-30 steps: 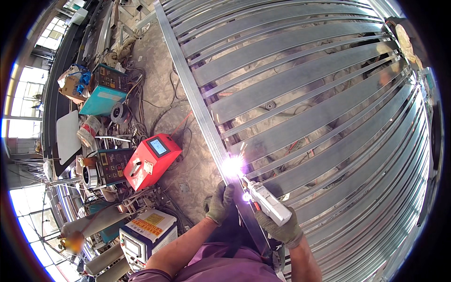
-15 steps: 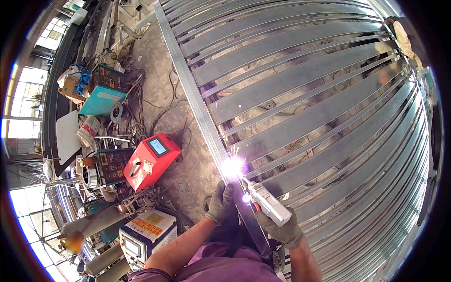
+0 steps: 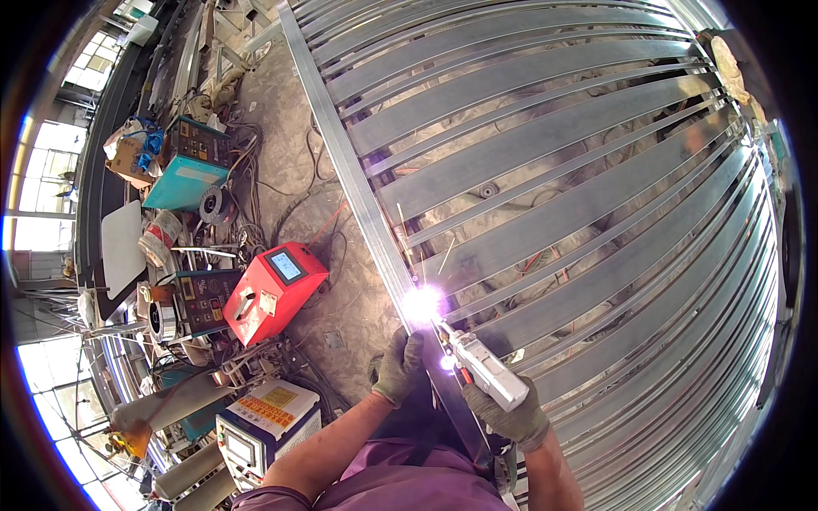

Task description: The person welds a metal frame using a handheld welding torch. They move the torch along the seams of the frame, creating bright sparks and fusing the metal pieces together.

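My right hand (image 3: 514, 413), in a grey-green work glove, is wrapped round a silver-white welding gun (image 3: 487, 370). The gun's nozzle points up and left at a glaring white-violet weld spot (image 3: 423, 304) on the side rail (image 3: 362, 183) of a large metal grille. Glare hides the joint itself. My left hand (image 3: 399, 366), gloved alike, grips the rail's outer edge just below the glow, its fingers closed there. Wide and narrow grey slats (image 3: 545, 217) run from this rail toward the right. A second, smaller bright spot shows beside the gun, near the rail.
Left of the rail stand a red machine with a screen (image 3: 277, 294), a teal welding machine (image 3: 189, 162) and a white boxy unit (image 3: 269, 422). Cables (image 3: 298, 200) trail over the concrete floor. Gas cylinders (image 3: 175, 400) lie at lower left. Wire spools sit by the machines.
The sparks fly differently now, with long thin streaks rising above the weld spot. Both hands and the welding gun stay in practically the same place.
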Demonstrator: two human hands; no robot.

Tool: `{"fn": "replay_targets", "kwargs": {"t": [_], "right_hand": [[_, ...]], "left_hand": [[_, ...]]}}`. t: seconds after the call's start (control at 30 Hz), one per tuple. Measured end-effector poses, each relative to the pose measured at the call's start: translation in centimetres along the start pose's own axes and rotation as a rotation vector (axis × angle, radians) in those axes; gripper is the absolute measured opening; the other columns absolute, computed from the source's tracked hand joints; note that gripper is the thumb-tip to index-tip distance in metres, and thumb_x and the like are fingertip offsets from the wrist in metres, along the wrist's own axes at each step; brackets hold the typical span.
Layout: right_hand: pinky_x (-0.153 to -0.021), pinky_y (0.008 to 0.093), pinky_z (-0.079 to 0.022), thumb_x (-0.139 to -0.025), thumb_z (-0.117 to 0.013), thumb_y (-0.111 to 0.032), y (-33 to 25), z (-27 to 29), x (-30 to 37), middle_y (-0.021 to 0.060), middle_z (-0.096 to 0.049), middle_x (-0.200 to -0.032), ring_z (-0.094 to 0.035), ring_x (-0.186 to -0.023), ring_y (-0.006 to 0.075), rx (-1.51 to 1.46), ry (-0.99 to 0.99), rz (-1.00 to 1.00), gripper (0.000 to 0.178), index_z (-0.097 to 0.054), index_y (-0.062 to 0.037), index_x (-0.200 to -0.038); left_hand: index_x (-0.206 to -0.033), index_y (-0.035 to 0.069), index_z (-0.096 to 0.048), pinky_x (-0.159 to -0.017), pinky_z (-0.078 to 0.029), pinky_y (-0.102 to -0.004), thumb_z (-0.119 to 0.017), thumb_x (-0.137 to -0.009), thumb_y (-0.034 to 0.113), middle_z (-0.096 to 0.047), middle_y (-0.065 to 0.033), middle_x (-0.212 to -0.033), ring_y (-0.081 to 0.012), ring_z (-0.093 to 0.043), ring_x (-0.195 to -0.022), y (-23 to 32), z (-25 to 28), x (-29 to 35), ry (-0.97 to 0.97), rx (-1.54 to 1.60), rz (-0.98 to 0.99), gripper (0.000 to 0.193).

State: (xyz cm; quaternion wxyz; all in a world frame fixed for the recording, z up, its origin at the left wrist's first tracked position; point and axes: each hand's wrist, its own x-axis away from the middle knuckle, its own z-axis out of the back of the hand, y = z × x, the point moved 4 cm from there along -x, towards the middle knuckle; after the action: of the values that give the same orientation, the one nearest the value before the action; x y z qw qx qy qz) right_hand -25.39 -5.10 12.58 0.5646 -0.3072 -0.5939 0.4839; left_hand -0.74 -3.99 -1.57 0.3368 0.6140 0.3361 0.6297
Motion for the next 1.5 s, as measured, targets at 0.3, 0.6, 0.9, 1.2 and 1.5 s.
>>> {"fn": "replay_targets", "kwargs": {"t": [0.3, 0.6, 0.9, 1.2, 1.5], "right_hand": [[-0.079, 0.0311, -0.064, -0.083, -0.09, -0.015, 0.2, 0.0, 0.0, 0.0067, -0.081, -0.102, -0.079, -0.093, 0.0178, 0.046, 0.001, 0.097, 0.035, -0.078, -0.0066, -0.115], [-0.079, 0.0324, -0.064, -0.084, -0.089, -0.017, 0.2, 0.1, 0.2, 0.0076, -0.081, -0.101, -0.08, -0.092, 0.0187, 0.054, 0.006, 0.063, 0.034, -0.078, -0.0068, -0.114], [-0.078, 0.0334, -0.064, -0.085, -0.089, -0.02, 0.1, -0.4, 0.7, 0.0103, -0.081, -0.1, -0.08, -0.091, 0.0216, -0.029, 0.051, -0.07, 0.034, -0.078, -0.0059, -0.114], [-0.077, 0.0351, -0.063, -0.087, -0.087, -0.023, 0.3, -0.6, 0.8, 0.0097, -0.081, -0.099, -0.08, -0.089, 0.0245, 0.008, 0.069, -0.007, 0.034, -0.077, -0.0069, -0.116], [-0.088, 0.0399, -0.061, -0.093, -0.075, -0.042, 0.2, -1.1, 1.1, 0.0085, -0.08, -0.104, -0.077, -0.1, 0.029, 0.143, 0.019, -0.105, 0.04, -0.075, -0.014, -0.123]], "left_hand": [[-0.135, 0.002, -0.058, -0.091, -0.047, -0.0318, -0.052, -0.113, 0.04, -0.063, -0.0033, -0.105, -0.0139, -0.054, -0.098, -0.6, 0.1, 0.0, -0.005, 0.001, -0.009, 0.044], [-0.135, 0.003, -0.06, -0.094, -0.049, -0.0338, -0.052, -0.113, 0.042, -0.067, -0.0068, -0.109, -0.0166, -0.058, -0.101, -0.3, 0.0, 0.0, 0.015, 0.006, 0.019, 0.046], [-0.135, 0.003, -0.059, -0.093, -0.049, -0.034, -0.052, -0.112, 0.043, -0.067, -0.0073, -0.108, -0.0182, -0.059, -0.099, 1.7, -0.1, 0.1, 0.022, -0.118, -0.07, 0.046], [-0.137, 0.004, -0.057, -0.093, -0.049, -0.0343, -0.054, -0.112, 0.042, -0.068, -0.007, -0.109, -0.0173, -0.06, -0.101, 2.7, -0.2, 0.2, 0.026, -0.141, -0.003, 0.046], [-0.137, 0.003, -0.057, -0.099, -0.049, -0.0354, -0.055, -0.112, 0.04, -0.067, -0.008, -0.117, -0.0185, -0.059, -0.108, 2.9, -0.6, 0.4, 0.034, -0.139, -0.036, 0.045]]}}
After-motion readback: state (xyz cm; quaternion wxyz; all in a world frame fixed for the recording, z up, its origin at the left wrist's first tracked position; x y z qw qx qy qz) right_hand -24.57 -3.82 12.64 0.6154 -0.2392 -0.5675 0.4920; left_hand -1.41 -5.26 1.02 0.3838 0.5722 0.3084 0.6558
